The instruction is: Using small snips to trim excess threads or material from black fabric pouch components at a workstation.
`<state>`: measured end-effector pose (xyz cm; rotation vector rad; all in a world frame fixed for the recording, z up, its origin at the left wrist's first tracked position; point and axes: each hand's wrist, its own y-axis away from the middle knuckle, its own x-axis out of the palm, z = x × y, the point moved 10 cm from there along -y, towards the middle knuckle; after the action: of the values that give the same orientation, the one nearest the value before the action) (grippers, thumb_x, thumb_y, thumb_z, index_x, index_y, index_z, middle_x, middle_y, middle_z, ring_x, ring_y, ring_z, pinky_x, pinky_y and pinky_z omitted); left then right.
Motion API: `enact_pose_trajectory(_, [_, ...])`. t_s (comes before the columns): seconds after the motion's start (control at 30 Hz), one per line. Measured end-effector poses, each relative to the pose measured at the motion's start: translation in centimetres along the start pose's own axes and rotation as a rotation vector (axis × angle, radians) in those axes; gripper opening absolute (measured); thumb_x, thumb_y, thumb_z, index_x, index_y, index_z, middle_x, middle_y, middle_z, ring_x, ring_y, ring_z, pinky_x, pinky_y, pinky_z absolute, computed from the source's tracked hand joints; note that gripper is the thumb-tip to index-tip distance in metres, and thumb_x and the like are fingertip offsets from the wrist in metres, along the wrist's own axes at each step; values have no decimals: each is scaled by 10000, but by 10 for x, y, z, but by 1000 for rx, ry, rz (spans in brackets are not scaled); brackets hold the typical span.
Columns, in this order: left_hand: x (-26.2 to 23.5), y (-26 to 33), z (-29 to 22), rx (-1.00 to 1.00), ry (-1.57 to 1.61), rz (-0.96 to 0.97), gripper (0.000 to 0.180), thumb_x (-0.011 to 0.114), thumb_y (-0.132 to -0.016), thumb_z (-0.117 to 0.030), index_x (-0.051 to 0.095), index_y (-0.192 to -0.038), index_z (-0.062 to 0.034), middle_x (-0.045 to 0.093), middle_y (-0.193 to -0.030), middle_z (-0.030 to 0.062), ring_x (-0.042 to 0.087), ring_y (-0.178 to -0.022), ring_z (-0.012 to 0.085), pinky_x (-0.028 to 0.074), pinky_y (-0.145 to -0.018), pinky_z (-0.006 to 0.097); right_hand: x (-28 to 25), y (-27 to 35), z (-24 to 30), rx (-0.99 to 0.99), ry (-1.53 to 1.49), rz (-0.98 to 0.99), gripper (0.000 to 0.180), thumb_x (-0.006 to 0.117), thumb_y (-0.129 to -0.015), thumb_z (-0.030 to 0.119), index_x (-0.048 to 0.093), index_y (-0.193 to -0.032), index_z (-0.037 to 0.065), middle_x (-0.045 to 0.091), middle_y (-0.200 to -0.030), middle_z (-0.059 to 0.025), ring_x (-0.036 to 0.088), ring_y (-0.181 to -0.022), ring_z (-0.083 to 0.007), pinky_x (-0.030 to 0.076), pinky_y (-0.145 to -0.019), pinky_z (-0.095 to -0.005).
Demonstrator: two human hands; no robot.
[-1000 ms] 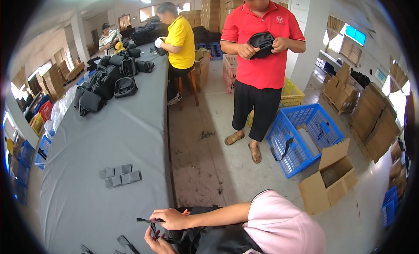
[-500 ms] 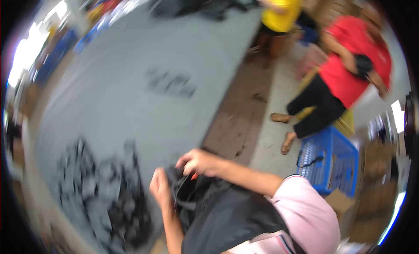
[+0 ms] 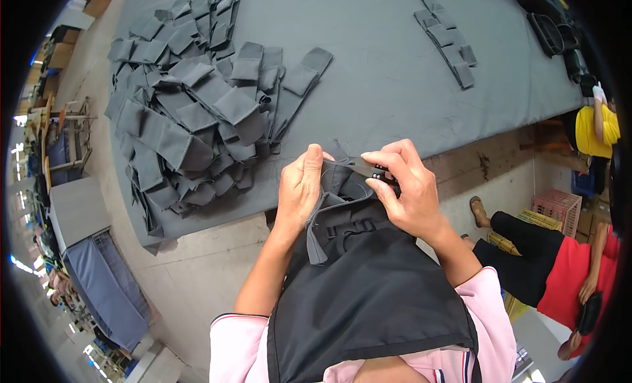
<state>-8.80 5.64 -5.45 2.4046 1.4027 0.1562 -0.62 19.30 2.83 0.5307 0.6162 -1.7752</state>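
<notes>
My left hand (image 3: 299,189) pinches a dark grey fabric piece (image 3: 337,180), with thumb and fingers closed on its edge. A narrow strip of it hangs down below that hand. Small thread snips (image 3: 385,174) with a black handle sit between the fingertips of my right hand (image 3: 415,195). Their grey blades point left, at the edge of the fabric, where loose threads stick up. Both hands are just in front of the table edge, above my black apron (image 3: 382,284). To their left, a big heap of folded grey fabric pieces (image 3: 197,113) covers the table's corner.
The table (image 3: 375,73) has a grey cloth cover. Several grey pieces lie in a row (image 3: 447,44) on its far right, with black items (image 3: 550,34) beyond. At right sits a person in red (image 3: 576,277); another in yellow (image 3: 596,129) is farther off. A blue-covered rack (image 3: 108,291) stands left.
The view has swung round, so the heap now lies farther up and the people lower at the right. My hands remain together at the fabric; the snips now show clearly.
</notes>
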Motion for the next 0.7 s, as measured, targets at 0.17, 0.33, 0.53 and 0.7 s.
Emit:
enact_pose_trajectory(0.17, [2, -1, -11, 34, -55, 9, 526, 395, -986, -445, 612, -814, 2, 366, -582, -72, 309, -564, 35, 251, -481, 236, 0, -7, 19, -221, 32, -56, 319, 689, -707, 31, 624, -1018, 52, 536, -823, -63, 564, -612, -225, 474, -612, -349])
enact_pose_trajectory(0.33, [6, -3, -6, 5, -1, 42, 509, 405, -988, -427, 612, -809, 2, 413, -605, -56, 347, -586, 42, 297, -513, 223, 0, 0, 26, -295, 170, -142, 344, 713, -651, 0, 649, -985, 48, 531, -730, -44, 549, -566, -211, 461, -543, -325])
enact_pose_trajectory(0.53, [5, -4, -3, -35, -6, 117, 513, 405, -988, -428, 615, -806, 3, 432, -625, -56, 369, -606, 43, 309, -534, 214, -4, -2, 15, -208, -75, -163, 301, 708, -655, 16, 664, -947, 71, 541, -731, -25, 541, -558, -202, 439, -505, -311])
enact_pose_trajectory(0.7, [4, -4, -3, -40, -10, 201, 537, 380, -980, -470, 622, -818, -19, 470, -617, -49, 403, -565, 37, 321, -505, 200, -4, -10, 31, -342, 93, -43, 260, 696, -662, 44, 661, -916, 84, 558, -756, -3, 542, -602, -188, 466, -613, -364])
